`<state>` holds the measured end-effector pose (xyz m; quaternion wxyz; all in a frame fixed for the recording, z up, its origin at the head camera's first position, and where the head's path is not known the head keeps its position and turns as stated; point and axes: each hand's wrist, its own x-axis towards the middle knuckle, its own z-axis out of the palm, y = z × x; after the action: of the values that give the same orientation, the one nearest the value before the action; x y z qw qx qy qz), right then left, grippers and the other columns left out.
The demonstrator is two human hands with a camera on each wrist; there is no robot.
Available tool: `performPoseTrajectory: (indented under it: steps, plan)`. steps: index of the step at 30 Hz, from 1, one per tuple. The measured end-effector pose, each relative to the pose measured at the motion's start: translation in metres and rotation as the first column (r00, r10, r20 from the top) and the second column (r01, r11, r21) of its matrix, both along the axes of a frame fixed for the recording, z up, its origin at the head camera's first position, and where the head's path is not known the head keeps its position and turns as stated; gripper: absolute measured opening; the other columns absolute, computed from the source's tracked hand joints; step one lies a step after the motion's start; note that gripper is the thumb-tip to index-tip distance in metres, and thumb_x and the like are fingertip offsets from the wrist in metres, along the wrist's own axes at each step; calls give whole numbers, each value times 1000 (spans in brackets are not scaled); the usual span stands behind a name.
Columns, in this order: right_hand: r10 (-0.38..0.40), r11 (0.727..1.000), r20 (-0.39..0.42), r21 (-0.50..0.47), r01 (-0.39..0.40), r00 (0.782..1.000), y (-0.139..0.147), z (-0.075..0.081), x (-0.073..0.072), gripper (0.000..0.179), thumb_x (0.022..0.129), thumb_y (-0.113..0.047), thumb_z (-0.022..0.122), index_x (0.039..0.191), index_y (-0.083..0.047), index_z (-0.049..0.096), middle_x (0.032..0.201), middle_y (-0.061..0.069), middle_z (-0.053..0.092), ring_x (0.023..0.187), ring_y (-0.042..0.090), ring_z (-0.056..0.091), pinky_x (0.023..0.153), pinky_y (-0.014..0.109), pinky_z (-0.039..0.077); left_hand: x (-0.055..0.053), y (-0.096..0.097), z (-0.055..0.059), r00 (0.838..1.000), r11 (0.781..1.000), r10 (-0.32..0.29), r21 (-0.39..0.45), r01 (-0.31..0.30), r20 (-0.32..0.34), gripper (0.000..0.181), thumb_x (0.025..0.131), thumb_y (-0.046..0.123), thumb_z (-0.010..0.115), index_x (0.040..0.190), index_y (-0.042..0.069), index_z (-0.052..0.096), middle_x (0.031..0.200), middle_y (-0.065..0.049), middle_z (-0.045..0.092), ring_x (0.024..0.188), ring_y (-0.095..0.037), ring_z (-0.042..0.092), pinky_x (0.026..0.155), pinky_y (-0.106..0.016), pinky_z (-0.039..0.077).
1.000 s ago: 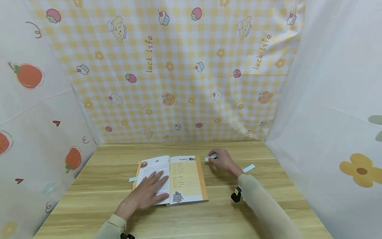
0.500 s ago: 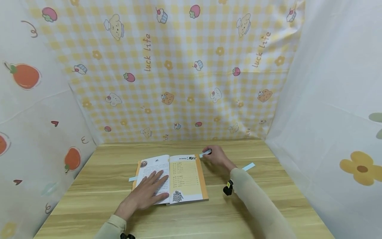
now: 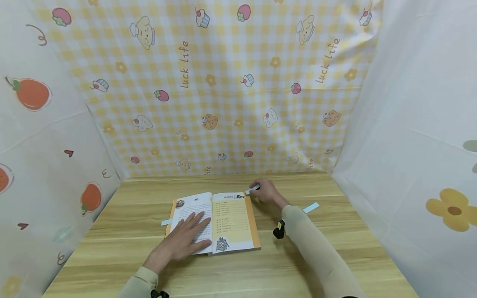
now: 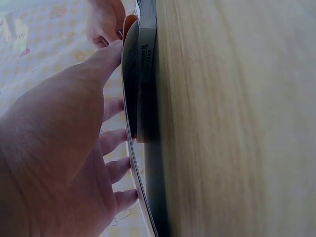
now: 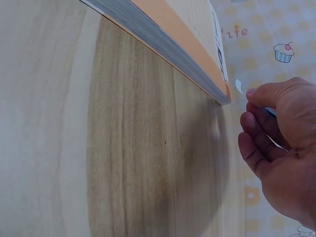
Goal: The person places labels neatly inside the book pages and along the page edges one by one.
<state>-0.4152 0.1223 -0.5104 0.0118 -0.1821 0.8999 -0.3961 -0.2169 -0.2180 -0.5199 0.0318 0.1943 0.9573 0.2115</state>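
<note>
Head view gives the whole layout: an open book point(image 3: 234, 221) lies on the wooden table point(image 3: 238, 275), the left hand point(image 3: 183, 238) resting with fingers spread on its left page, gripping nothing. The right hand point(image 3: 265, 191), at the far right corner of the book, pinches a pale blue strip point(image 3: 255, 188); its tip seems to meet that corner. Right wrist view — closer in — shows the strip's tip beyond the thumb, with a sliver of patterned cloth point(image 5: 284, 29) between it and the book; actual contact I cannot tell.

Only the head camera catches a second strip point(image 3: 166, 222) jutting from the book's left edge and a third strip point(image 3: 311, 207) lying by the right sleeve point(image 3: 314, 250). Left wrist view alone reveals the printed spine point(image 4: 145, 54) — and a shadowed gap beneath the bowed left leaves.
</note>
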Motion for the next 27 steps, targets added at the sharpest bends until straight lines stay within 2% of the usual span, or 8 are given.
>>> performPoseTrajectory:
  steps: [8, 27]
  plan:
    - [2, 999, 15, 52, -2, 1000, -2, 0, -5, 19, 105, -11, 79, 121, -2, 82, 121, 17, 82, 100, 21, 77, 88, 34, 69, 0, -1, -1, 1000, 1000, -5, -2, 5, -4, 81, 112, 62, 61, 174, 13, 44, 187, -20, 29, 174, -54, 21, 137, -83, 17]
    - [2, 997, 43, 78, -6, 999, -3, 1, -8, 22, 107, -14, 79, 125, -2, 82, 120, 14, 82, 102, 21, 76, 92, 36, 68, -3, -2, -2, 1000, 1000, -5, -11, 5, -5, 80, 112, 62, 61, 175, 15, 44, 187, -19, 29, 175, -53, 21, 138, -82, 17]
